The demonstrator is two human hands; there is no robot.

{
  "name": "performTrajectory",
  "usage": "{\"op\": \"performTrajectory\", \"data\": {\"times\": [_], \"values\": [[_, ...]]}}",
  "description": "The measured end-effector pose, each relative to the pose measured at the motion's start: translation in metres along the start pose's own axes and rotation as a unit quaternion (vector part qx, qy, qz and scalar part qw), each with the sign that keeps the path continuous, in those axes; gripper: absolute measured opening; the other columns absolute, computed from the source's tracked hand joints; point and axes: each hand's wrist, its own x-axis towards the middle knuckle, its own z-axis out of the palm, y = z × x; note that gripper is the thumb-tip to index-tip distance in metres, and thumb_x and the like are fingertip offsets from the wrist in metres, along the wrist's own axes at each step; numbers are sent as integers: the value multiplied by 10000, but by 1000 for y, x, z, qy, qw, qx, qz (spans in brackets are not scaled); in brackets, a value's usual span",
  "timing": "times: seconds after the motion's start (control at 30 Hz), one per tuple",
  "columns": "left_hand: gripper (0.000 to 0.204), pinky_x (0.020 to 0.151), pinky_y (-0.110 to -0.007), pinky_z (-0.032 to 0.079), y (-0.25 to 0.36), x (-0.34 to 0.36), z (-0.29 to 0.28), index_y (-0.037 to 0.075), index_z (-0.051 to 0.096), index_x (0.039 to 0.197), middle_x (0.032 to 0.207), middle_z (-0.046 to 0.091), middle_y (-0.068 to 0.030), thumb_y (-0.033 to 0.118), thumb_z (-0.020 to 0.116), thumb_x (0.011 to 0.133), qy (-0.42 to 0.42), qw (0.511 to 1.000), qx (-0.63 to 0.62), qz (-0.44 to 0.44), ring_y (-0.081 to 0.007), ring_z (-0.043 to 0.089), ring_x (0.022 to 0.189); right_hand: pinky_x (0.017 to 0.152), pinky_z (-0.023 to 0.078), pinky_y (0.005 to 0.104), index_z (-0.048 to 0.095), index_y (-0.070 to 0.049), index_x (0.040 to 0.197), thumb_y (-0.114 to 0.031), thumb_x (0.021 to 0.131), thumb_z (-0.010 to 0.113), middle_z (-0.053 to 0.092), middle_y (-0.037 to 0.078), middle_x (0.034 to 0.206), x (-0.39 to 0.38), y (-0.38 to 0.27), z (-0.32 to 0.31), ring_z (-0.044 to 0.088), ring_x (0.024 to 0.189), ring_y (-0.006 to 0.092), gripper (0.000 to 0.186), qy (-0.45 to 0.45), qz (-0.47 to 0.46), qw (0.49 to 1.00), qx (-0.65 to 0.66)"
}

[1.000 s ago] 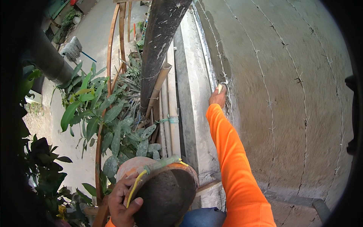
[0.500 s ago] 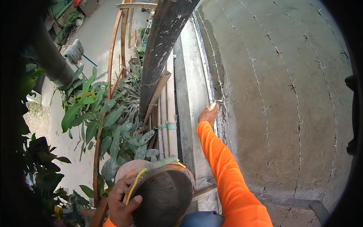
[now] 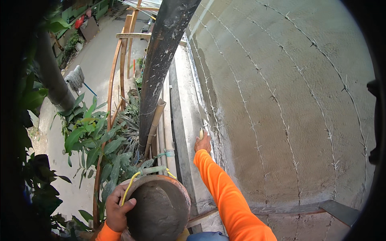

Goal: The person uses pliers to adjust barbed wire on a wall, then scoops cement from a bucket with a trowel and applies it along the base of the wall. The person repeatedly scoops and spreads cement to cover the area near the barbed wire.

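- View looking down from the wearer's head; clock positions are counted around the centre of the view.
- The left hand (image 3: 117, 208), at 7 o'clock, is clamped on the edge of a round bucket (image 3: 186, 193), its thumb lapping over the rim; the other fingers are partly hidden.
- The bucket sits low at about 7 o'clock, its mouth facing up toward the viewer, with dark grey mortar (image 3: 159, 213) inside.
- A yellow cord (image 3: 128, 188) forms the bucket's handle, threaded through a pale green tube (image 3: 153, 170) at the bucket's own 12 o'clock.
- The right hand (image 3: 203, 143), just off centre toward 5 o'clock, has its fingers curled around the pale handle of a hand tool (image 3: 201, 133); the tool's far end is too small to make out.
- Bright orange sleeves (image 3: 225, 195) cover both forearms.
- Beneath the right hand, a pale concrete ledge (image 3: 185, 92) runs from 12 toward 6 o'clock.
- From 1 to 4 o'clock spreads a grey cement surface (image 3: 245, 160), crossed by strands of barbed wire (image 3: 274, 97).
- A dark, white-spattered post (image 3: 161, 68) slants at 11 o'clock.
- Leafy plants (image 3: 90, 138) fill 8 to 9 o'clock; a string mop (image 3: 75, 78) shows near 10.
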Motion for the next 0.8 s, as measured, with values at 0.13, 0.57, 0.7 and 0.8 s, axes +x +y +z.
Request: {"op": "performTrajectory", "data": {"times": [0.13,0.57,0.7,0.8], "values": [[403,940,-283,432,-4,3,-4,-29,655,1151,1058,651,-42,198,700,821,10,1000,-8,8,-149,584,988,972,469,556,449,-180,1475,-250,944,698,555,152,1327,-31,-2,-6,580,1239,391,591,46,-30,998,42],[309,908,-274,474,-2,10,-10,-32,651,1127,1039,697,-72,118,680,858,-2,994,-100,30,-143,631,930,639,506,379,539,-63,1200,-254,1020,615,639,127,775,-259,20,-253,662,696,238,273,-393,-278,837,261],[225,865,-256,447,-2,11,8,-28,679,1067,983,675,-33,73,692,866,21,999,29,-6,-109,586,896,720,525,526,529,-54,1248,-343,1040,533,686,224,843,-285,-12,-267,690,815,423,356,-446,-394,803,-30],[261,850,-253,442,-6,10,27,-40,683,1110,966,667,-20,52,689,866,-30,998,33,33,-105,571,882,788,537,565,494,-60,1365,-323,994,532,700,254,877,-291,-24,-267,687,873,470,457,-530,-424,729,-87]]}}
